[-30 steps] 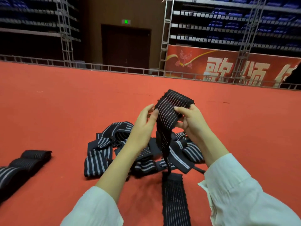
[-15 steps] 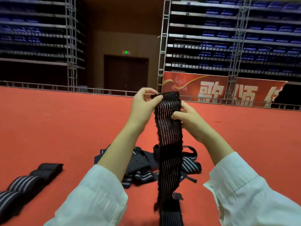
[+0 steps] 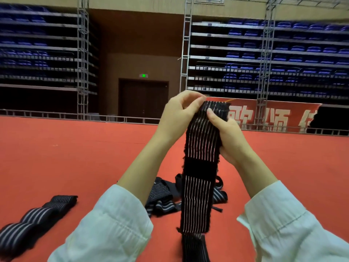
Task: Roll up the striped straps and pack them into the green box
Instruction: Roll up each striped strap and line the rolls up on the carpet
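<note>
Rolling step apparently starting: left hand [image 3: 179,118] and right hand [image 3: 229,137] both pinch top end of hanging striped strap [image 3: 199,186]; next likely needs tight, even turns downward

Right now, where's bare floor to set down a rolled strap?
Bare red floor between the row of rolled straps and the far railing, left of the left hand. Also bare right of the right hand, up to the red banner. Crowded: centre, where the loose strap pile lies behind the held striped strap.
</note>
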The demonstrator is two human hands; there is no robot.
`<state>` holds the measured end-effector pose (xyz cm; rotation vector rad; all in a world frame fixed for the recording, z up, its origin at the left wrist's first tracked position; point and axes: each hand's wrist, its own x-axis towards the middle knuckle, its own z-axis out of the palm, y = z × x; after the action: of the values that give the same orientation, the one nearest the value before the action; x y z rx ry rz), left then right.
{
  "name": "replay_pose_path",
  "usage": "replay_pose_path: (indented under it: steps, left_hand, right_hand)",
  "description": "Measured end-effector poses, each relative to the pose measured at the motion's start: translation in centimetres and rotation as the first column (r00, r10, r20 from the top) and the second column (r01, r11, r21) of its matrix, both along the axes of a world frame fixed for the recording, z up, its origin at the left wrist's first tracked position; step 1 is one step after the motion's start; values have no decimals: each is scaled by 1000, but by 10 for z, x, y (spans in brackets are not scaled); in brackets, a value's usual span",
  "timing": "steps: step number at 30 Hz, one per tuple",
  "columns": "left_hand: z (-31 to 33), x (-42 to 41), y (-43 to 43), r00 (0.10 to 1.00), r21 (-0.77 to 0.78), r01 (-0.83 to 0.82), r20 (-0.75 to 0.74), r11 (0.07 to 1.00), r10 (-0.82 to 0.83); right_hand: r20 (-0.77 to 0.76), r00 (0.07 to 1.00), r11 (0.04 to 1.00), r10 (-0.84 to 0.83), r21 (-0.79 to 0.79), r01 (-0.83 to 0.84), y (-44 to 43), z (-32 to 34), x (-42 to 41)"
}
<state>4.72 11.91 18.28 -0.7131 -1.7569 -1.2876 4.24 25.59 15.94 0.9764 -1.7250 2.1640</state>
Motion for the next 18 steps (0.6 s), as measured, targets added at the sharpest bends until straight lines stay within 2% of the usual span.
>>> replay_pose_path:
  steps: [2, 3, 7, 11, 16, 18]
  left_hand:
    - [2, 3, -3, 989, -10, -142, -41, 990, 141]
    - [3, 5, -4, 989, -6, -150, -11, 989, 150]
    - [-4, 7, -4, 992, 25, 29, 119, 999, -32]
    - [-19, -1, -5, 994, 46, -21, 107, 999, 16]
    - [-32, -9, -17, 987, 169, 6, 157, 986, -34]
    - [-45, -18, -26, 983, 190, -7, 180, 982, -28]
  right_hand:
    - [9, 1000, 999, -1, -54, 2, 5, 1, 3]
    - [9, 1000, 998, 2, -59, -1, 7, 3, 5]
    - [-11, 1000, 1000, -26, 10, 27, 8, 3, 5]
    - [48, 998, 998, -39, 53, 36, 4, -15, -4]
    - [99, 983, 978, 156, 124, -168, 22, -50, -26]
    - [147, 988, 962, 43, 262, -80, 34, -88, -46]
